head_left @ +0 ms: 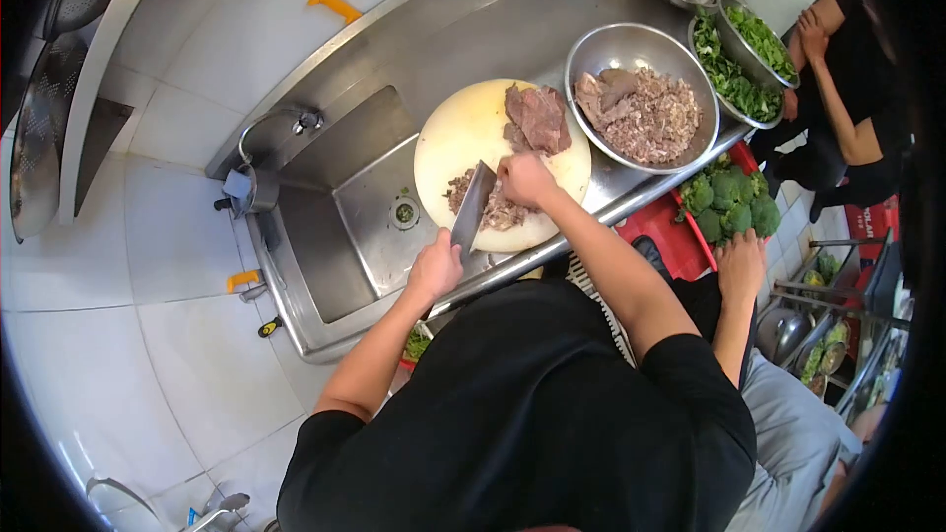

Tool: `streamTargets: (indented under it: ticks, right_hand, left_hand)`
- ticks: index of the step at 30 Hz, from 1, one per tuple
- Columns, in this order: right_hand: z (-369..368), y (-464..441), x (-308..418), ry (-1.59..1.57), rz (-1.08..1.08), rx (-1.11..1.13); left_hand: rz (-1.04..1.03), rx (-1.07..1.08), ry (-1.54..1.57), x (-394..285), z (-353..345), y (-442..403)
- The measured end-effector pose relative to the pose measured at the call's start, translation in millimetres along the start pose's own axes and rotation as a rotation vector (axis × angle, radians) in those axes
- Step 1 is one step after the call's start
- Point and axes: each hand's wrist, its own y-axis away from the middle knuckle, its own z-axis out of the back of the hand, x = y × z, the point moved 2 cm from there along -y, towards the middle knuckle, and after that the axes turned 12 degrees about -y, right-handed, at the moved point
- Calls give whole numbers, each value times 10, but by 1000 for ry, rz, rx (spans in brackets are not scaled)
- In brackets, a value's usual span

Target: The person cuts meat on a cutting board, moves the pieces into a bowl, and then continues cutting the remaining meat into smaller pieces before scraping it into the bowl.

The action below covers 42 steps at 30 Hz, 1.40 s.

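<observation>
My left hand (435,269) is closed around the handle of a cleaver (473,209), its wide blade slanting up across the round cutting board (458,133). Just right of the blade, my right hand (526,180) presses curled fingers on a piece of cooked meat (503,210). Chopped meat bits (459,189) lie on the blade's left side. Farther back on the board rest larger brown chunks of meat (538,118). A steel bowl (585,47) of chopped meat (654,118) stands beside the board on the right.
The board partly spans a steel sink (330,236) with a tap (307,120). Bowls of cut greens (727,69) stand far right. Broccoli (729,202) fills a red crate (680,241) below the counter edge. Other people's hands (740,261) and arms (838,99) are at the right.
</observation>
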Motion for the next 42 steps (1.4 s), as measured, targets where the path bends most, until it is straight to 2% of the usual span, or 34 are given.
streamTargets:
  ticks: [3, 9, 16, 22, 25, 28, 31, 34, 36, 42]
  right_hand:
    - [20, 279, 125, -167, -18, 27]
    - [-33, 518, 177, -252, 215, -176]
    - [-44, 571, 244, -202, 191, -107]
    - [-86, 526, 161, -150, 235, -92]
    - [-94, 539, 189, -139, 198, -65]
    - [-106, 531, 170, -151, 174, -74]
    - [-108, 548, 94, -194, 174, -120]
    - [-103, 617, 115, -234, 162, -112]
    - [-23, 620, 143, -271, 158, -91]
    - [65, 710, 321, -167, 346, -72]
  left_hand:
    - [-21, -7, 16, 30, -20, -65]
    - [-20, -13, -17, -160, 282, 37]
    - [-16, -7, -69, -253, 256, 118]
    - [7, 104, -123, -249, 228, 117]
    - [-4, 47, -69, -298, 58, -187]
    - [-56, 91, -123, -203, 129, -109]
    - [38, 119, -95, -108, -17, 147]
    - [-16, 23, -73, -214, -57, -51]
    - [-31, 34, -89, -286, 20, -269]
    - [-38, -15, -29, -318, 293, -89]
